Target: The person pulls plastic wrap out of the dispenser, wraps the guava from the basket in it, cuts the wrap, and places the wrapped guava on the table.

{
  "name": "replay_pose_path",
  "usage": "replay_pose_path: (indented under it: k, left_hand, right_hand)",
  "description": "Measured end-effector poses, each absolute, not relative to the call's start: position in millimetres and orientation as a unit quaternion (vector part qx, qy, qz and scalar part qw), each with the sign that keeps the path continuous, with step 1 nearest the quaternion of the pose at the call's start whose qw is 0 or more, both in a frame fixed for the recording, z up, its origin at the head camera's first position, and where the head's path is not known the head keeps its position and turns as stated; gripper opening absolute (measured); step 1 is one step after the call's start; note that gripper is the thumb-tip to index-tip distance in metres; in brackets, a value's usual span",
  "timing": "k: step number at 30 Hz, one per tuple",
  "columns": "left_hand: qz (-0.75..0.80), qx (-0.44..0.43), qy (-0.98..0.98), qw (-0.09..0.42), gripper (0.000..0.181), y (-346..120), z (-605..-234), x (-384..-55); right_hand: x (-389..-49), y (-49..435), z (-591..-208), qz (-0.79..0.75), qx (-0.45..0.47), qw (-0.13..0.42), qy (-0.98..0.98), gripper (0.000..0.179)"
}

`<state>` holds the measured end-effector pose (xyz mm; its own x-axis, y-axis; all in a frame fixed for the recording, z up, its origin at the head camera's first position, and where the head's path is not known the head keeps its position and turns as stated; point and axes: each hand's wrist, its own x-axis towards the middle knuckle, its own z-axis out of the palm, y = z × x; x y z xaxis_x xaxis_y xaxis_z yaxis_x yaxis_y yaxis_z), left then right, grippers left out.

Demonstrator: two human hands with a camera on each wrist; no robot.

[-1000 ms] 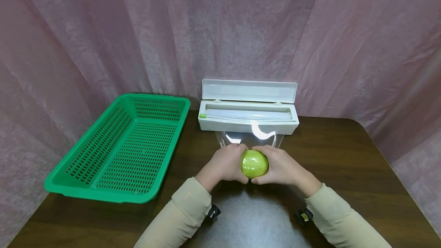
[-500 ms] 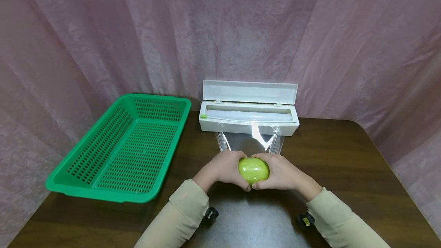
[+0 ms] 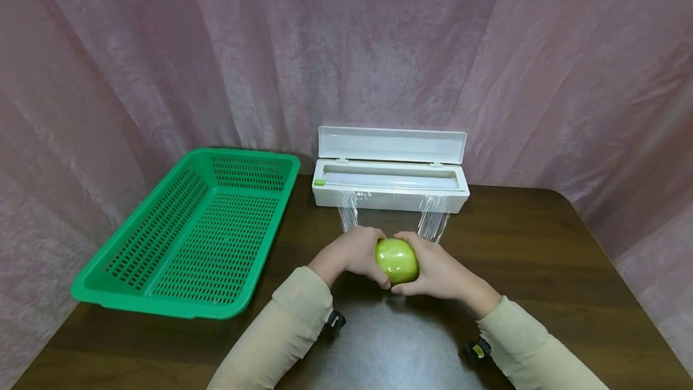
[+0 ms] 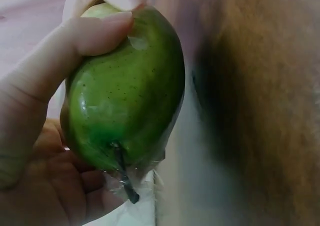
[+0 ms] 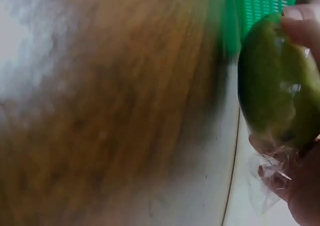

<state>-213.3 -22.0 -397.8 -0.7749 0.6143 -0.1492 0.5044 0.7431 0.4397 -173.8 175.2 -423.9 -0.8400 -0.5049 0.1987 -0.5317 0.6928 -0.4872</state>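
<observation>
In the head view a shiny green pear (image 3: 397,260) is held between both hands above the table. My left hand (image 3: 354,253) grips its left side, thumb on the near face. From the right, my right hand (image 3: 440,268) grips the same pear, the fingertips of both hands close together. Clear cling film (image 3: 433,218) runs from a white dispenser box (image 3: 387,200) to the hands, creased into bands along both sides. In the left wrist view, film clings round the pear's dark stem (image 4: 122,173). Crumpled film (image 5: 270,178) hangs from the pear's end in the right wrist view.
A green slotted plastic basket (image 3: 162,310) stands on the left of the dark wooden table (image 3: 552,269). The dispenser's lid (image 3: 391,144) stands raised at the back, with a film roll (image 3: 390,181) inside. A pink curtain (image 3: 346,41) hangs behind.
Both hands drew the pear slightly nearer, then moved it a little back toward the dispenser, turning it. The film's sides have bunched into narrower creased bands, and its bright glare has gone.
</observation>
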Motion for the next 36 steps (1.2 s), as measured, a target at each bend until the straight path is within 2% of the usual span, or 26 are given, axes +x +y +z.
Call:
replay_pose_path:
  k: [6, 12, 14, 19, 23, 31, 36]
  left_hand:
    - [0.183, 0.300, 0.923, 0.156, 0.068, -22, -399, -222]
    - [0.199, 0.283, 0.927, 0.143, 0.098, -25, -400, -220]
    - [0.196, 0.279, 0.930, 0.134, 0.102, -25, -399, -217]
    - [0.107, 0.314, 0.942, 0.044, 0.093, -20, -393, -207]
    - [-0.010, 0.337, 0.941, -0.027, 0.097, -11, -396, -202]
    - [-0.112, 0.339, 0.929, -0.097, 0.097, -3, -403, -204]
    - [-0.127, 0.332, 0.928, -0.113, 0.103, -4, -403, -209]
  right_hand:
    - [-178, 171, -416, 0.223, 0.288, 0.051, -0.930, 0.094]
    - [-187, 169, -405, 0.218, 0.301, 0.038, -0.928, 0.078]
    - [-190, 169, -403, 0.220, 0.298, 0.020, -0.928, 0.074]
    - [-200, 173, -401, 0.234, 0.289, -0.017, -0.928, 0.073]
    - [-209, 176, -400, 0.245, 0.284, -0.043, -0.926, 0.074]
    - [-222, 180, -392, 0.237, 0.292, -0.076, -0.923, 0.073]
    - [-228, 180, -389, 0.223, 0.285, -0.093, -0.928, 0.074]
